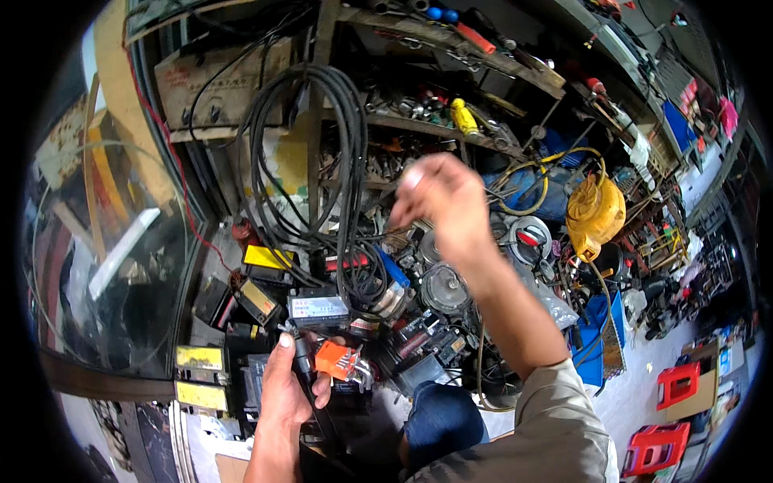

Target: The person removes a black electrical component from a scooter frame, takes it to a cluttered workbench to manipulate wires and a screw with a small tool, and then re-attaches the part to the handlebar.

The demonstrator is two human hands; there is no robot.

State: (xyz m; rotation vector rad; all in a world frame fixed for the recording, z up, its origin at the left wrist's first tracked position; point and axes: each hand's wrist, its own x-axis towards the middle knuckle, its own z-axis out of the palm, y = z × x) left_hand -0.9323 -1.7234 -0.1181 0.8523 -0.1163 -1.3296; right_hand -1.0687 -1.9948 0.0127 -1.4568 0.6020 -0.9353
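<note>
My left hand (286,386), low in the view, is closed round a black rod-shaped tool (303,354) with a metal tip; its exact kind is unclear. An orange-holdered hex key set (338,361), its metal keys fanned out to the right, sits at the fingers of the same hand. Smeared by motion, my right hand (443,197) is raised in front of the shelves with its fingers bent; whether anything is in it cannot be made out. Beyond my left hand lies a battery (318,309) with a pale label.
A big loop of black hose or cable (354,137) hangs before wooden shelves (419,122) crowded with tools. Yellow-topped batteries (201,394) stand at lower left. Round metal parts (444,288) are heaped mid-view. A yellow machine housing (596,213) and red stools (656,447) are at right.
</note>
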